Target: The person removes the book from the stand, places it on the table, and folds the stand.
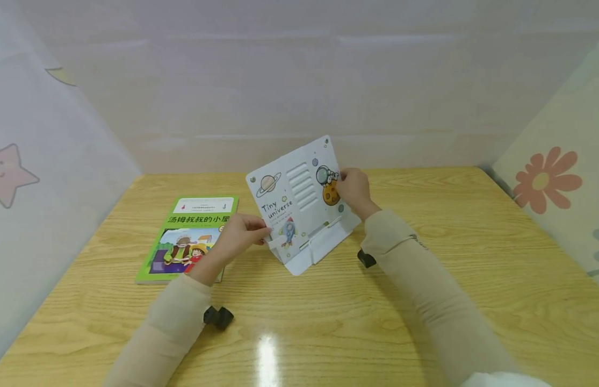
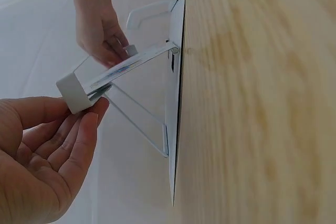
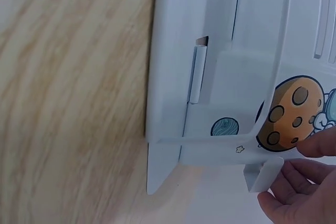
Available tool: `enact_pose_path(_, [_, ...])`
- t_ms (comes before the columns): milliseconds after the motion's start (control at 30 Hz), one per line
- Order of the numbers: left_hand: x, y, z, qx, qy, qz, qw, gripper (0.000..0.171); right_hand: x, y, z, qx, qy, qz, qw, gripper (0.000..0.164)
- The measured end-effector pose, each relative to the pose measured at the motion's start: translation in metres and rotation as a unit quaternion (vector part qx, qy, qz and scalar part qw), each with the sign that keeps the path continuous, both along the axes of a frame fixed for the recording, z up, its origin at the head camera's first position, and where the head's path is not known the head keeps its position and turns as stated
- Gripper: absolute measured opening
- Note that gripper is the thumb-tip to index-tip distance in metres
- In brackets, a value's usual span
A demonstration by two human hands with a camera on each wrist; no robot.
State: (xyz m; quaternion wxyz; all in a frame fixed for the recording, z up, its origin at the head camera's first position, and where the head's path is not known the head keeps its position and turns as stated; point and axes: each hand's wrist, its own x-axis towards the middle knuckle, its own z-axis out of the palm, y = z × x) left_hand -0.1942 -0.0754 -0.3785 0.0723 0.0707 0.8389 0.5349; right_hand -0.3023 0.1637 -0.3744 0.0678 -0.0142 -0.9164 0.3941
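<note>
A white book stand printed with "Tiny universe", a planet, a rocket and an astronaut stands tilted back on the table, turned at an angle. My left hand pinches its lower left edge; in the left wrist view, thumb and fingers hold a white end piece of the panel. On the other side, my right hand grips the right edge, thumb in front by the orange moon print, fingers around a small white tab. A wire prop runs from the panel to the base plate.
Left of the stand, a green-covered picture book lies flat on the wooden table, partly behind my left forearm. Pale cloth walls rise behind the table and at both sides. Each wrist bears a black camera mount.
</note>
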Motion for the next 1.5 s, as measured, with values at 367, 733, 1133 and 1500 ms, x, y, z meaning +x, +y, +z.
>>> enact_pose_path(367, [0.011,0.012,-0.001,0.022,-0.010,-0.019,0.9995,0.016,-0.004,-0.007,0.002,0.037,-0.010,0.039,0.999,0.027])
enact_pose_path(733, [0.019,0.024,-0.001,0.011,-0.003,-0.048,0.9988,0.016,-0.005,-0.008,0.009,0.016,-0.038,0.079,0.996,0.033])
enact_pose_path(1133, [0.027,0.039,-0.002,-0.002,0.031,-0.086,0.9958,0.015,-0.004,-0.012,0.012,-0.011,-0.057,0.142,0.988,0.033])
enact_pose_path(1500, [0.034,0.056,-0.002,-0.015,0.064,-0.096,0.9932,0.013,-0.003,-0.019,0.015,-0.022,-0.087,0.149,0.985,0.036])
